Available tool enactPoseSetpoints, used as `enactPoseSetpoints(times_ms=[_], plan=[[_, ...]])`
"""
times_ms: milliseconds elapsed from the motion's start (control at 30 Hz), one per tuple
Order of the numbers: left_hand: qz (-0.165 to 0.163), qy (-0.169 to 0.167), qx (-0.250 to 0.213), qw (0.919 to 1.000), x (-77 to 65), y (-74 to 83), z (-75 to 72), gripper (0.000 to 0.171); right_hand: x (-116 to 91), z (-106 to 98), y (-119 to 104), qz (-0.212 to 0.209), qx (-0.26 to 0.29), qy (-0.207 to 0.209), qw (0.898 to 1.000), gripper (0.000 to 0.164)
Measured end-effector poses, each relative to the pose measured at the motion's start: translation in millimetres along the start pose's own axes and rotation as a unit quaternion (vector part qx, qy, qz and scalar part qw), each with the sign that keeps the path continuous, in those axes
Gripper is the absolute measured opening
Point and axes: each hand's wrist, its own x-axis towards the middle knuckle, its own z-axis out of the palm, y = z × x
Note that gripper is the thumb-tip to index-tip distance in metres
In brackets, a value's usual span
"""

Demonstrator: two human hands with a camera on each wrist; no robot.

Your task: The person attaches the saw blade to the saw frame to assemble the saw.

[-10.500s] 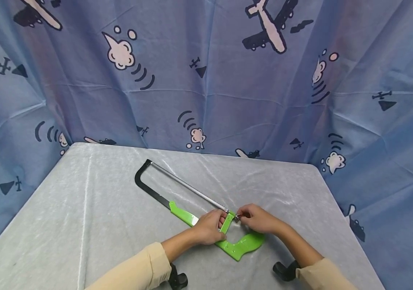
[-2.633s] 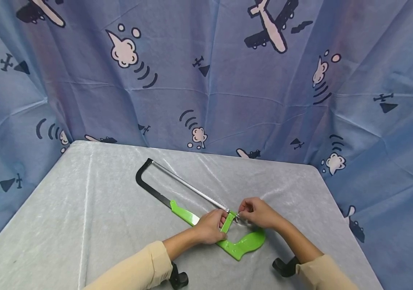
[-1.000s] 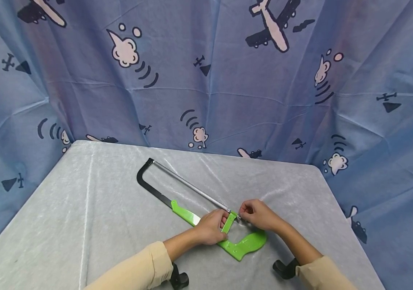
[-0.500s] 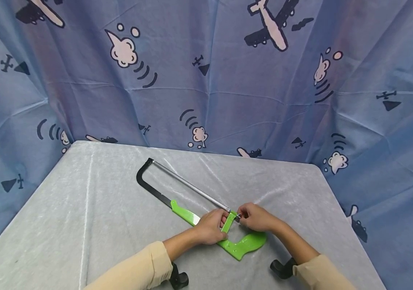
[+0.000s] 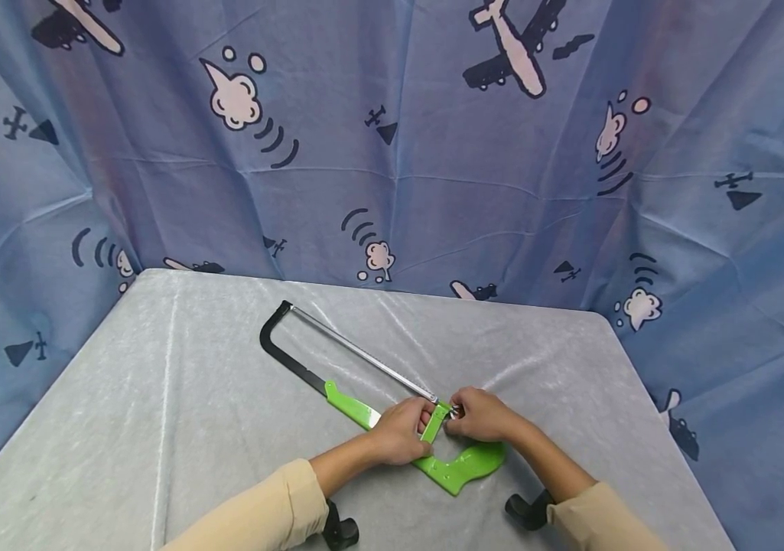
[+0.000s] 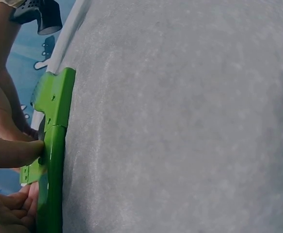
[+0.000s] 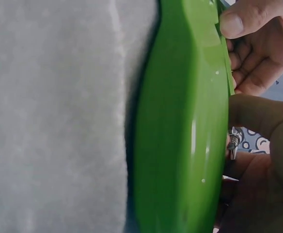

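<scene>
A hacksaw [image 5: 466,464] with a bright green handle, a black front frame [image 5: 293,366] and a straight silver bar [image 5: 364,354] lies on the table, its front end pointing to the far left. My left hand [image 5: 395,436] grips the green upright by the handle, thumb on the near side and fingers behind it. At the bar's handle end, my right hand [image 5: 486,417] has thumb and fingers around a small metal wing nut [image 7: 234,139]. The fingertips partly hide that nut. Close up in the right wrist view, the green handle covers much of the work.
A pale grey cloth covers the table [image 5: 219,459]. Behind it hangs a blue curtain [image 5: 323,153] printed with planes and clouds. Black devices, one [image 5: 339,531] by the left forearm and another [image 5: 528,511] by the right, sit at the wrists.
My right hand has come down and slightly left around the wing nut, after being higher with bent fingers a second ago. The left hand and hacksaw stay essentially in place.
</scene>
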Motion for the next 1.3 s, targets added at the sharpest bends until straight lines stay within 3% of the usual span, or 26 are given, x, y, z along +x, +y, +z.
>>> enactPoseSetpoints(times_ms=[667,1033,1300], plan=[[0.001,0.004,0.000,1.0000,0.1,-0.1,0.4,0.047,1.6,1.4,3.0,-0.002,0.003,0.014,1.000,0.022],[0.000,0.000,-0.005,1.0000,0.5,-0.9,0.7,0.047,2.7,-1.6,6.3,-0.027,0.011,0.032,0.999,0.016],[-0.002,-0.004,-0.004,1.0000,0.6,-0.5,0.1,0.046,2.9,-6.8,9.3,-0.042,0.059,0.016,0.997,0.014]])
